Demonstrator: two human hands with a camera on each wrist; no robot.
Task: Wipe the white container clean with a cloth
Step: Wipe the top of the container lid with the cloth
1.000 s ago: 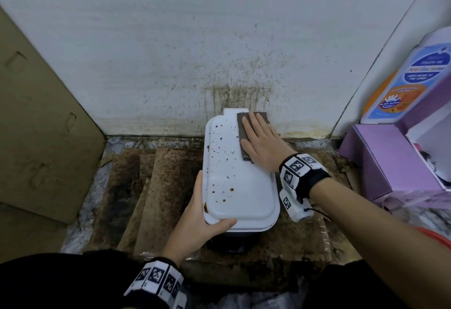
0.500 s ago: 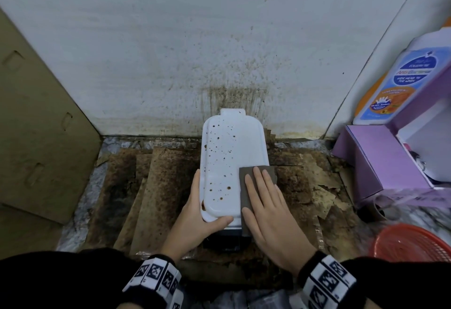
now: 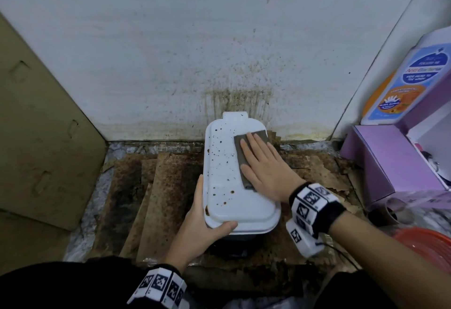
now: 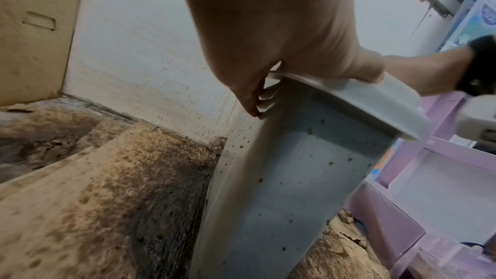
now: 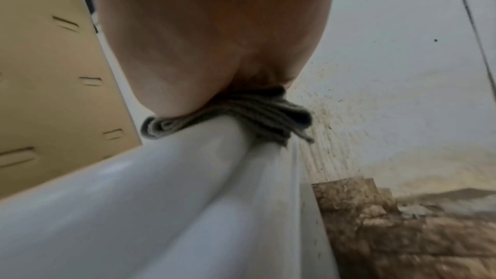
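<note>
- White rectangular plastic container (image 3: 234, 186), brown-speckled lid, stands on stained brown cardboard (image 3: 161, 194) against the spattered wall (image 3: 195, 40).
- Left hand (image 3: 202, 225) grips its near-left corner, thumb on the lid.
- Right hand (image 3: 266, 169), fingers flat, presses a folded grey cloth (image 3: 240, 159) onto the lid's right side.

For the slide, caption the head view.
Right hand presses a grey cloth on the spotted white container; left hand grips its corner.

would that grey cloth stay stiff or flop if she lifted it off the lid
Probably floppy: the grey cloth bunches into soft folds under the right hand and drapes over the white container's edge. It looks thin, so likely light. It would not roll.
</note>
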